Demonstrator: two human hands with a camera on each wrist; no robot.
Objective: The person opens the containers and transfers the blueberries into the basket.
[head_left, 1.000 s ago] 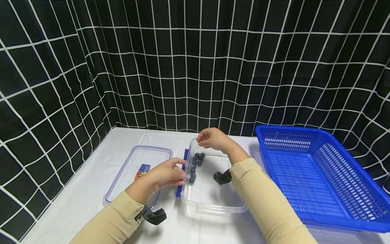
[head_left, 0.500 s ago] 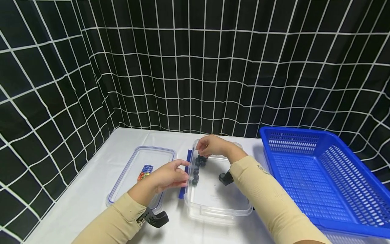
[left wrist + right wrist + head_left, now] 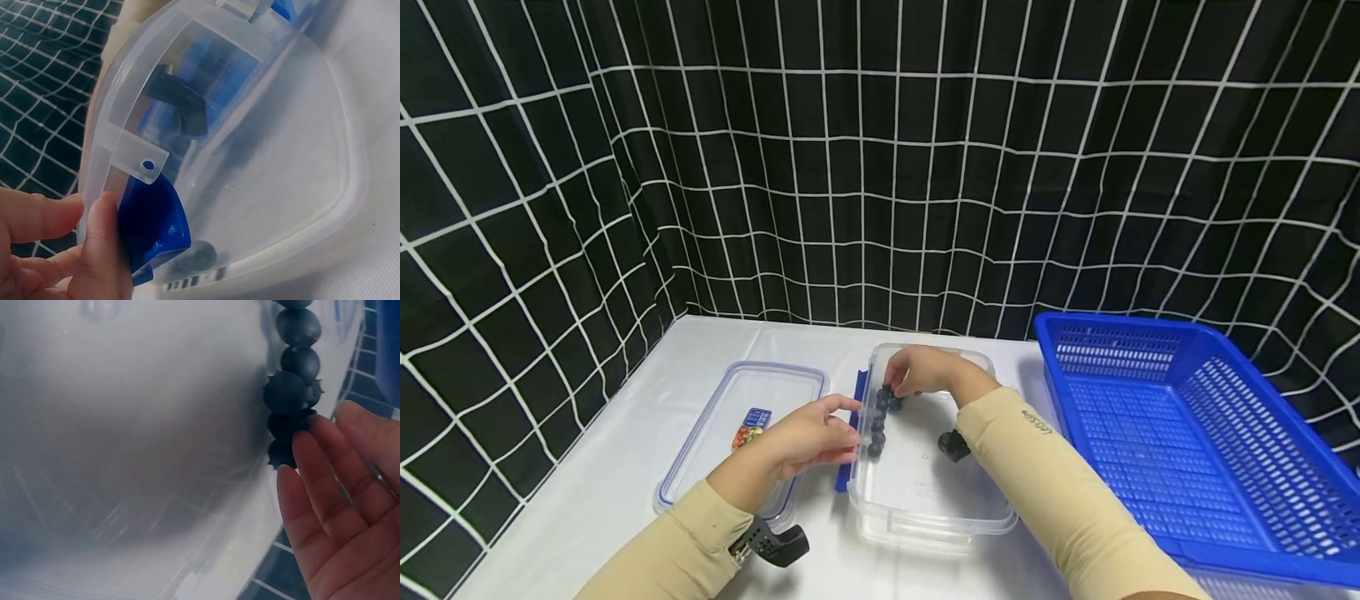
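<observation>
A clear plastic container [image 3: 940, 492] with a blue side clip [image 3: 842, 475] lies in the middle of the white table. Several blueberries [image 3: 877, 436] line its left inner wall in a chain. My left hand [image 3: 814, 432] holds the container's left rim beside the clip [image 3: 155, 219], thumb and fingers at the edge. Inside the far left corner, my right hand [image 3: 925, 372] reaches down to the far end of the chain. In the right wrist view its extended fingers [image 3: 315, 475] touch the last blueberries [image 3: 284, 424], and the thumb lies close by.
A clear lid [image 3: 775, 375] with a blue seal and a fruit label [image 3: 752, 427] lies flat left of the container, partly under my left forearm. To the right stands a large blue basket [image 3: 1157, 450]. Black grid-patterned cloth [image 3: 925, 183] closes off the back and left.
My right hand has come down from above the container's far left corner to the blueberries, covering the far ones. My left hand has kept its place at the rim.
</observation>
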